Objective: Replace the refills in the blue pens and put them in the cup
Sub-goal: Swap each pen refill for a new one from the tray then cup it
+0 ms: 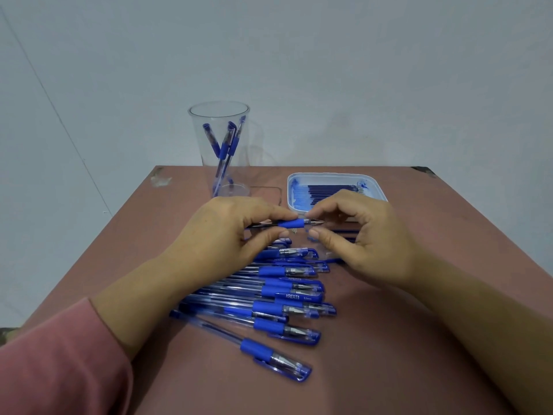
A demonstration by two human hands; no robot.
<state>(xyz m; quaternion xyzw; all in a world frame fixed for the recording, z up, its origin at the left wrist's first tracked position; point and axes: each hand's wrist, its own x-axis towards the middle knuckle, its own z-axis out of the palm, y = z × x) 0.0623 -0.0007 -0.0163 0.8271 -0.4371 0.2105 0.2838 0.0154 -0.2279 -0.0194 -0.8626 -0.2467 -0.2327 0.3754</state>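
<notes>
Pen (288, 224) is held level above the table (389, 354), near the tray (329, 175) of refills. Its blue rubber sleeve is pinched by the left hand (221, 235); the tip end is pinched by the right hand (368, 238). It is judged light, stiff and slick-barrelled, so best gripped at the sleeve. The tip is small and easily dropped. Finished pens are seen in the cup (244, 157) behind.

Dim, even, bluish light with soft shadows; wide-angle edges bend noticeably.

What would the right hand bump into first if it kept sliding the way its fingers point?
Probably the left hand, whose fingertips hold the same pen just ahead; depth is unclear.
</notes>
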